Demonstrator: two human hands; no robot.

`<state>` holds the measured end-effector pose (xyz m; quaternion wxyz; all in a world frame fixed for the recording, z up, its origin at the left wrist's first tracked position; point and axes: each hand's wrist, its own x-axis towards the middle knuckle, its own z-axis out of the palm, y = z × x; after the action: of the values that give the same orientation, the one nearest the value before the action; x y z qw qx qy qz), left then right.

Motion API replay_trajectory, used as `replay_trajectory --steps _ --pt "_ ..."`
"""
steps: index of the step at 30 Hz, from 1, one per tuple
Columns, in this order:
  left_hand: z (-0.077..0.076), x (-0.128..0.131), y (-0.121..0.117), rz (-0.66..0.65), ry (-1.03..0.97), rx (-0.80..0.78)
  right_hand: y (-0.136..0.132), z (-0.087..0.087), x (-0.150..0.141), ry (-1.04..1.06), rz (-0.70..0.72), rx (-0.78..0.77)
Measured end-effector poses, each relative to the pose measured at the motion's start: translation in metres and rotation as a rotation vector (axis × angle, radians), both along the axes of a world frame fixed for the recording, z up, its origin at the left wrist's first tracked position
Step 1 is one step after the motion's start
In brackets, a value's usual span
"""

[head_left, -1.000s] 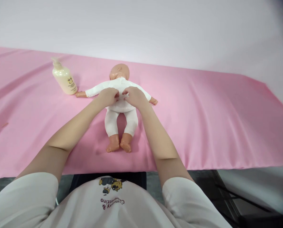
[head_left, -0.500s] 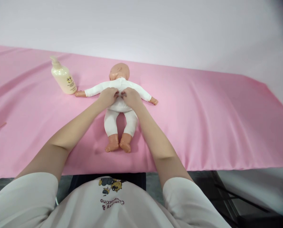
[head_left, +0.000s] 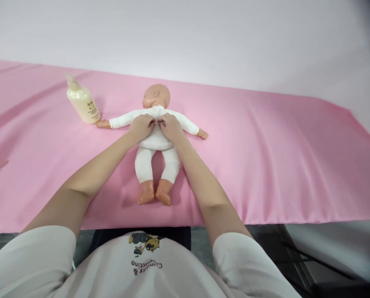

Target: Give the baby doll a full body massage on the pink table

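Note:
A baby doll (head_left: pixel 156 141) with a white cloth body lies belly-down, its head (head_left: pixel 156 95) turned to the left and its arms spread wide. Both my hands rest on its back, side by side near the midline. My left hand (head_left: pixel 141 127) has its fingers curled in, gripping at the white back. Mirroring it, my right hand (head_left: pixel 170 126) is curled the same way, its fingertips close to those of the left. The exact pinch between thumbs and fingers is partly hidden. The doll's brown feet (head_left: pixel 163 192) point toward me.
A cream pump bottle (head_left: pixel 85 105) stands at the left, right by the doll's hand. Pink cloth (head_left: pixel 281 165) covers the table, whose front edge runs just before my body. Behind it rises a pale wall (head_left: pixel 185 41). A small thin piece (head_left: pixel 4 164) lies far left.
The doll has slid slightly toward me; its feet and lower body sit a little lower in view. My hands stay almost in place, now slightly higher on its back.

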<state>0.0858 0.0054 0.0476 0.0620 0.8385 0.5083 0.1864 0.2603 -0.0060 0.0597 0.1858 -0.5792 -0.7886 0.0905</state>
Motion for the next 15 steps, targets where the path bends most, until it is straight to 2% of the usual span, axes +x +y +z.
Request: replay_trajectory --steps 5,10,15 --pt "-0.007 -0.001 0.003 0.027 -0.054 0.101 0.002 -0.001 0.003 0.041 -0.006 0.059" --pt "-0.017 -0.001 0.009 0.018 -0.072 0.001 0.006 -0.010 0.001 0.018 -0.063 0.020" --pt "-0.008 -0.003 0.006 0.036 -0.072 -0.001 0.006 -0.012 0.006 0.053 -0.109 0.073"
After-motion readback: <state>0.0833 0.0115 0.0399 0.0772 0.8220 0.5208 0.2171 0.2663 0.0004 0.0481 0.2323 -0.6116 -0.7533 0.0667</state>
